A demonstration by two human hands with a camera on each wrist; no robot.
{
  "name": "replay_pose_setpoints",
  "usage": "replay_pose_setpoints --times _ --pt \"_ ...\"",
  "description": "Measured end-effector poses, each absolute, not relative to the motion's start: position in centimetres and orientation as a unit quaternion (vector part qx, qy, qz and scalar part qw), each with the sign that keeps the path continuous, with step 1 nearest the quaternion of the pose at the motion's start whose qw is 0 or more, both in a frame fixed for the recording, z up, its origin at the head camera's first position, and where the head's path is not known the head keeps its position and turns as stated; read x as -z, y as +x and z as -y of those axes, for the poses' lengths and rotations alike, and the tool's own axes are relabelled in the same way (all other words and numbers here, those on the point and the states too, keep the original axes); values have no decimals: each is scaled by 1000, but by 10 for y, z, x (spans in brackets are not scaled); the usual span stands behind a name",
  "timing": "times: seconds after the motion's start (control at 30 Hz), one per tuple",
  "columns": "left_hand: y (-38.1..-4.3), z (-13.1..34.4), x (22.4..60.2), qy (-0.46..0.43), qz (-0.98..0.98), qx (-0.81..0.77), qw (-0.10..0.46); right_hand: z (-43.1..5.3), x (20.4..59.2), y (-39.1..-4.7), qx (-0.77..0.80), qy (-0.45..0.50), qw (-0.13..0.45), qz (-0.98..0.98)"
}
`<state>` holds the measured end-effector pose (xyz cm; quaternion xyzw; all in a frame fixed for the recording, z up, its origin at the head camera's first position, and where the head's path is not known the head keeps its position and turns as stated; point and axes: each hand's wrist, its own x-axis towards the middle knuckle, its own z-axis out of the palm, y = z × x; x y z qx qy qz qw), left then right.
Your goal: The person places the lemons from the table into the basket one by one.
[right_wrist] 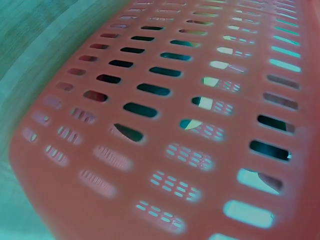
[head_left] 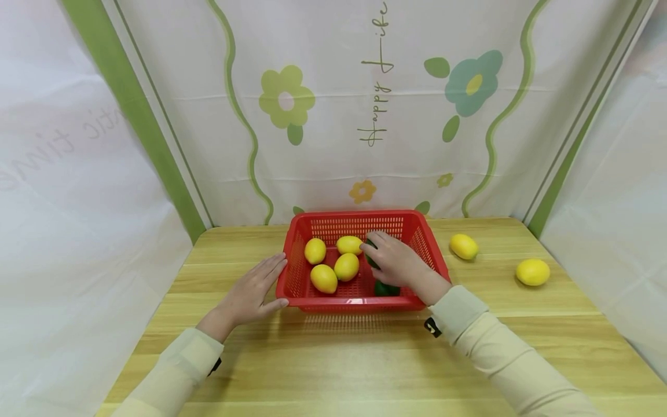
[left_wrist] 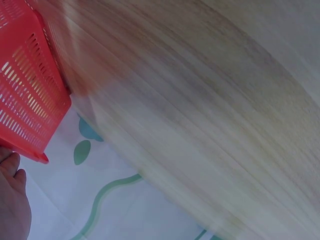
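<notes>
A red plastic basket [head_left: 359, 302] stands on the table with several lemons [head_left: 324, 279] in its left half. My left hand [head_left: 255, 292] rests on the basket's left rim, fingers straight and thumb near the front corner. Inside the right half, my right hand [head_left: 398, 262] curls its fingers round a dark green, smooth, rounded fruit or vegetable [head_left: 370, 255], mostly hidden by the hand. Another dark green piece [head_left: 387, 288] lies below that hand, by the front wall. From the right wrist, the slotted basket wall [right_wrist: 165, 130] fills most of the view, with dark shapes behind its slots.
Two more lemons lie on the wooden table [head_left: 339, 370] right of the basket, one [head_left: 464, 247] closer to it and one [head_left: 532, 272] farther right. A printed white curtain [head_left: 323, 156] hangs behind the table, and white sheets flank both sides.
</notes>
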<state>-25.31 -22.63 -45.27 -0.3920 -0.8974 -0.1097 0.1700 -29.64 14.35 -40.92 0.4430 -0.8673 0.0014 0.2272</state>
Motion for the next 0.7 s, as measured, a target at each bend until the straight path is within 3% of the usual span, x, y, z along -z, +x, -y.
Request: replay_pose_setpoints --times 0.7 --pt "-252 226 452 -390 899 114 163 -145 408 -295 -10 425 204 882"
